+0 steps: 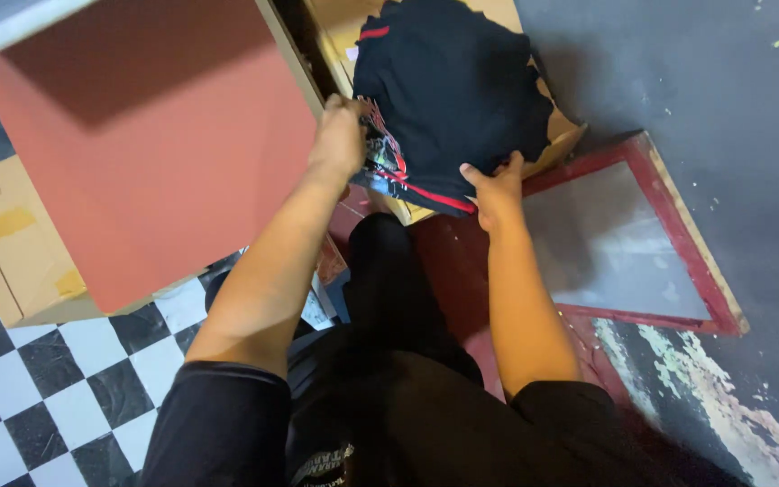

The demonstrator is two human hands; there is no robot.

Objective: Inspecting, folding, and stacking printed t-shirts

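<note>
Holding a black cloth (448,90) with red lines and a picture on it, you have both hands up in front of you. Your left hand (340,135) is closed on its near left edge. Your right hand (498,189) pinches the bottom edge, thumb on top. Gripping two sides like this keeps the cloth spread out. It sits over an open cardboard box (556,144) just past your hands. Left of your left hand is a big red board (155,153). Right of your right hand, a red frame (669,216) lies on the dark floor (723,90). Black and white tiles (56,397) are down by your left elbow.
</note>
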